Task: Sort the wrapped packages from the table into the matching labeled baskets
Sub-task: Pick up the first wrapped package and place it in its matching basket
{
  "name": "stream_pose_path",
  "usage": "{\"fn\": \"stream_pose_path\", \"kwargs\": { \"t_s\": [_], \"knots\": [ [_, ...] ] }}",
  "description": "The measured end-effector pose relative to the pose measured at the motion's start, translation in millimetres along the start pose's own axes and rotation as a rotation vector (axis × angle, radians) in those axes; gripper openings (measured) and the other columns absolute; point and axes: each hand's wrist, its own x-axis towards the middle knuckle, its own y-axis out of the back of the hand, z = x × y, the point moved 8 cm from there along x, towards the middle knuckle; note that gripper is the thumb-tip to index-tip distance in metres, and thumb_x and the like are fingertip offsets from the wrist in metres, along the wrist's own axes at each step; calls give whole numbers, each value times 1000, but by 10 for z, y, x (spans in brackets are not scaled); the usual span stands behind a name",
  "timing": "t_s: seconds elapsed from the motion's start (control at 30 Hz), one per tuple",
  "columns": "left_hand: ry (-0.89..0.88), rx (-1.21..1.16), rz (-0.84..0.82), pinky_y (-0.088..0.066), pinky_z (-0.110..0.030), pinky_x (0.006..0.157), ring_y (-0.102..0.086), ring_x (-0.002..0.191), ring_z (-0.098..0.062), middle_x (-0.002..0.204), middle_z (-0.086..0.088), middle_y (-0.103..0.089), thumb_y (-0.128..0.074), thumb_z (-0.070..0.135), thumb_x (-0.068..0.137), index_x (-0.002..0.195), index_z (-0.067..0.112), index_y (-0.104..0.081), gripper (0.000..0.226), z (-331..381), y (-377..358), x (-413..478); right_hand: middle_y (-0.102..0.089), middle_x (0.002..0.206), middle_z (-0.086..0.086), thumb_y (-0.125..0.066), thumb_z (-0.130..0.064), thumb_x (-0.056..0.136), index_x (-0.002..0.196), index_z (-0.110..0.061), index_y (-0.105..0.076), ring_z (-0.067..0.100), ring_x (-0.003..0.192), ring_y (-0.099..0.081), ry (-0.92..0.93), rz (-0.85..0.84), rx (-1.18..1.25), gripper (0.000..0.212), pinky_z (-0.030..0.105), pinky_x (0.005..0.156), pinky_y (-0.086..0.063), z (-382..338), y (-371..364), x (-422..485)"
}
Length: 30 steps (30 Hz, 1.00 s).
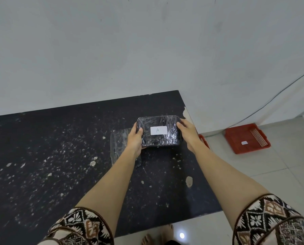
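Note:
A dark package (159, 131) wrapped in clear film carries a white label marked "A". Both hands hold it just above the black table (59, 156), near the table's far right corner. My left hand (135, 139) grips its left end, thumb on top. My right hand (187, 134) grips its right end. A red basket (236, 138) with a small white label sits on the floor to the right. The corner of a second red basket (203, 139) peeks out behind my right wrist, mostly hidden.
A loose sheet of clear film (118, 147) lies on the table under my left hand. The tabletop is speckled with white chips. A cable (271, 99) runs down the wall to the floor at right. Pale floor tiles lie right of the table.

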Motion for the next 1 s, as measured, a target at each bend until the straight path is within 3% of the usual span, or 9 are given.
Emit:
{"fn": "stream_pose_path", "kwargs": {
  "t_s": [0.17, 0.53, 0.67, 0.8, 0.87, 1.0],
  "knots": [
    [-6, 27, 30, -33, -54, 116, -34, 145, -28, 160, -2, -30, -32, 24, 105, 155, 34, -18, 52, -54, -47, -26, -56, 137, 5, -40, -26, 102, 141, -22, -44, 23, 120, -57, -47, -36, 94, 40, 47, 103, -48, 21, -92, -31],
    [-56, 172, 15, -38, -55, 112, -39, 141, -29, 158, -1, -34, -31, 29, 105, 153, 35, -21, 50, 21, -270, -163, -63, 127, 7, -43, -23, 102, 132, -21, -55, 25, 112, -62, -7, 11, 186, 33, 50, 96, -52, 26, 236, -253],
    [-54, 209, 8, -43, -53, 107, -45, 133, -29, 154, -2, -38, -30, 28, 105, 153, 34, -21, 49, -41, -560, -288, -67, 118, 5, -42, -22, 102, 117, -26, -61, 26, 110, -64, -5, 38, 227, 24, 52, 95, -53, 126, 543, -309],
    [-42, 174, -28, -51, -52, 95, -55, 113, -25, 143, -2, -50, -30, 29, 105, 149, 35, -28, 44, -113, -1013, -402, -68, 117, 5, -44, -22, 101, 114, -30, -61, 26, 109, -65, 24, 68, 228, 23, 52, 94, -54, 138, 1002, -262],
    [-58, 174, -27, -53, -49, 91, -56, 115, -26, 142, -3, -51, -30, 28, 105, 149, 34, -29, 44, -123, -1296, -427, -68, 117, 7, -44, -20, 101, 113, -29, -62, 27, 106, -66, 41, 86, 239, 24, 51, 93, -54, 109, 1290, -206],
    [-83, 151, -2, -50, -54, 99, -56, 123, -29, 141, -5, -53, -30, 27, 105, 149, 32, -32, 44, -220, -1921, -441, -69, 118, 7, -44, -16, 100, 117, -26, -62, 26, 108, -66, 69, 73, 233, 27, 49, 95, -53, 62, 1926, -69]
  ]
}}
